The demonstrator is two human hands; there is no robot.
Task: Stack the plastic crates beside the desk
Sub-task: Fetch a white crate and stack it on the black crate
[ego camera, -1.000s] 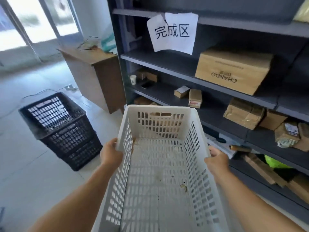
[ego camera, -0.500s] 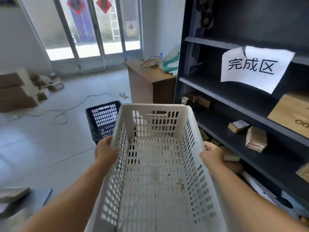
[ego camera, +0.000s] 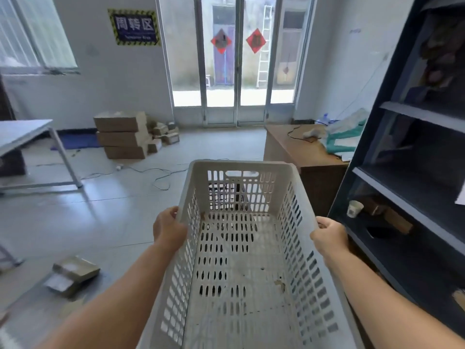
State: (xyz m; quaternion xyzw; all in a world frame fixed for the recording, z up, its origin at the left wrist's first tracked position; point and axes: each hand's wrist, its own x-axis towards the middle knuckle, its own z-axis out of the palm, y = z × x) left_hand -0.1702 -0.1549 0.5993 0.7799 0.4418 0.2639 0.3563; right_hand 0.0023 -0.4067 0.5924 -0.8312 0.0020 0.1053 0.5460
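While both hands carry the white crate (ego camera: pixel 241 260) out in front at about waist height, the thing to watch is what lies under and beyond its far end. The left hand (ego camera: pixel 169 231) grips the left rim, fingers curled over the edge; the right hand (ego camera: pixel 329 235) grips the right rim the same way, thumb on top, the other fingers hidden behind the wall. They hold at matching points along the sides, so neither is nearer the goal than the other. The crate's long axis runs straight away from the person, towards the glass doors (ego camera: pixel 234 59).

Through the slots in the far wall and the forward floor of the crate I can make out something dark, which I take to be the black crate (ego camera: pixel 226 195) standing on the floor; how it is turned I cannot tell. It sits just left of the wooden desk (ego camera: pixel 302 152), whose near corner stands close to the white crate's far right corner. The dark shelving (ego camera: pixel 402 172) runs along the right side.

So the target seems to lie ahead and below. The white crate probably wants carrying a little further forward, then lowering level, its long sides lined up with the black one's, keeping clear of the desk.
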